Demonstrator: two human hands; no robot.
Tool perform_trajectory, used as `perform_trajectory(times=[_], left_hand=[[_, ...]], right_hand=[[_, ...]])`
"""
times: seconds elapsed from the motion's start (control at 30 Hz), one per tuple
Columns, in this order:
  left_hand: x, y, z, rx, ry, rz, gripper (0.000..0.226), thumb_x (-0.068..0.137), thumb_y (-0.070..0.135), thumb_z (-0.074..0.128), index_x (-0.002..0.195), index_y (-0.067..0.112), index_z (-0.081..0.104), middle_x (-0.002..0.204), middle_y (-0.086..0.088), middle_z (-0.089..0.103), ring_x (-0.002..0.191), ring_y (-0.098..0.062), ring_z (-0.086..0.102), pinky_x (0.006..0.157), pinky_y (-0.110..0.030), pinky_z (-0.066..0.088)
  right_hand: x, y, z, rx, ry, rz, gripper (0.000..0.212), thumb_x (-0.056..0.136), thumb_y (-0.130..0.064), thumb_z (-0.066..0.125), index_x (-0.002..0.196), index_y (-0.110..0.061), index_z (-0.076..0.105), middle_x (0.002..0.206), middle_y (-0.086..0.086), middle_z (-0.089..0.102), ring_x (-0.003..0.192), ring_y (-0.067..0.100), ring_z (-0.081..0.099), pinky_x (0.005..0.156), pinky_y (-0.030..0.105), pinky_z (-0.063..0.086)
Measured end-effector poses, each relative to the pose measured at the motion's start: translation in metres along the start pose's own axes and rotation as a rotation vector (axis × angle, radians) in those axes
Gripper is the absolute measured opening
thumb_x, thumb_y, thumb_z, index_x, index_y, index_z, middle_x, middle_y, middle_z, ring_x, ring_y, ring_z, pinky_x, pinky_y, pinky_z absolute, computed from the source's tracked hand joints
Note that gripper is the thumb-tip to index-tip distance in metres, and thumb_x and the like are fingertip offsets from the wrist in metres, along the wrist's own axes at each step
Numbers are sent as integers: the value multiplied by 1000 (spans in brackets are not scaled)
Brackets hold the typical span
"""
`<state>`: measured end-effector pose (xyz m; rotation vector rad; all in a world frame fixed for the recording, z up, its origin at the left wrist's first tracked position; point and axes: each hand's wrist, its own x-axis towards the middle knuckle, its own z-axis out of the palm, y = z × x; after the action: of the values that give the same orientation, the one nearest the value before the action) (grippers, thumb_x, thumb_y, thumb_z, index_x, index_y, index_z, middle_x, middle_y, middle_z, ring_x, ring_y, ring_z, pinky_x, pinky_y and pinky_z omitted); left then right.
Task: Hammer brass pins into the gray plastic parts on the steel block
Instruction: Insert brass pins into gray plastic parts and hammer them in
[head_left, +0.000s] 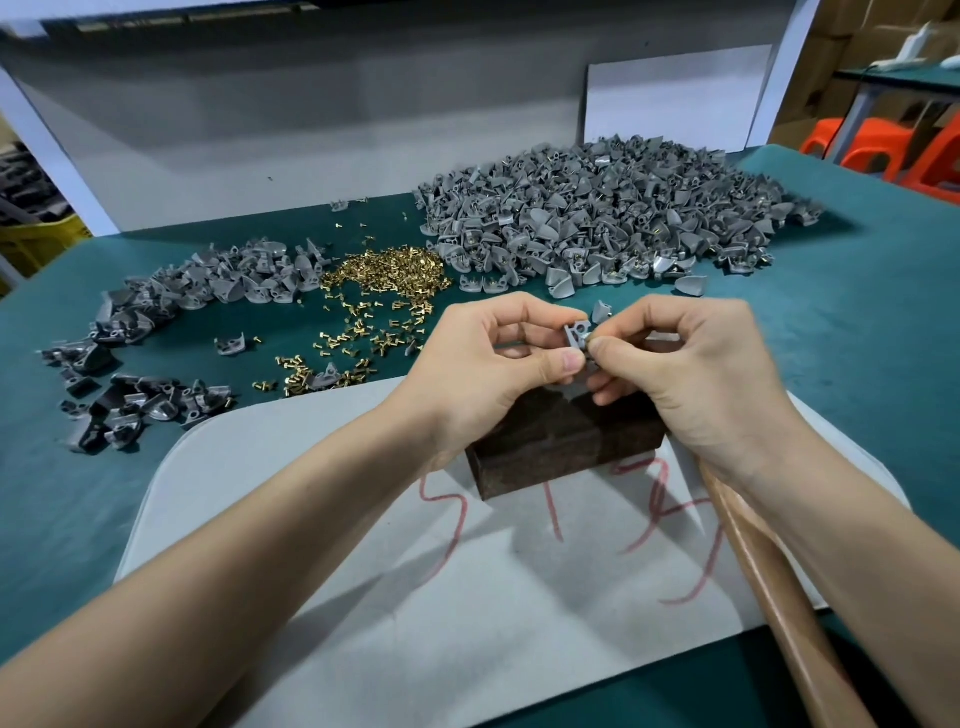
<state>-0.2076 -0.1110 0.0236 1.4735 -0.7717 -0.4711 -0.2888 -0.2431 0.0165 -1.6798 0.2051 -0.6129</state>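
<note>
Left hand pinches gray part over block; right hand pinches its edge, pin hidden. Pin should sit straight in the hole before hammering.

Bright even overhead light, soft shadows on the gray mat, glinting brass pins, wide-angle bending, blurred edges.

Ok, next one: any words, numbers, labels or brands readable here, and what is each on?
Red handwriting on the pale sheet in front of the steel block: perhaps "5 1", then loose strokes running under the wooden handle; not surely readable.
Cardboard boxes, far right: no legible print.
Nothing else bears text.
</note>
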Motion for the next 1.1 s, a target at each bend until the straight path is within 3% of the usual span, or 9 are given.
perform_trajectory(times=[0.3, 0.57, 1.1], left_hand=[[1, 0, 0, -26, 8, -11, 24, 78, -11, 65, 99, 2, 65, 71, -1, 64, 59, -5, 62, 66, -15, 52], [3, -1, -2, -176, -14, -57, 22, 81, -9, 60, 95, 6, 66, 74, -3, 66, 63, -9, 62, 69, -18, 54], [2, -3, -1, -115, -12, -22, 23, 77, -6, 65, 93, 10, 66, 75, -1, 64, 64, -11, 60, 71, -20, 52]], right_hand=[[0, -2, 1, 17, 0, 6, 16, 81, 8, 63, 69, -1, 65, 51, 5, 65, 46, 11, 61, 48, 18, 51], [2, -8, -1, 341, -25, 191, 28, 85, 5, 55, 61, -2, 67, 58, 13, 64, 49, 16, 61, 48, 20, 51], [1, -9, -3, 333, -57, 185, 19, 86, 5, 55, 68, 1, 62, 58, 9, 62, 50, 15, 61, 49, 20, 51]])
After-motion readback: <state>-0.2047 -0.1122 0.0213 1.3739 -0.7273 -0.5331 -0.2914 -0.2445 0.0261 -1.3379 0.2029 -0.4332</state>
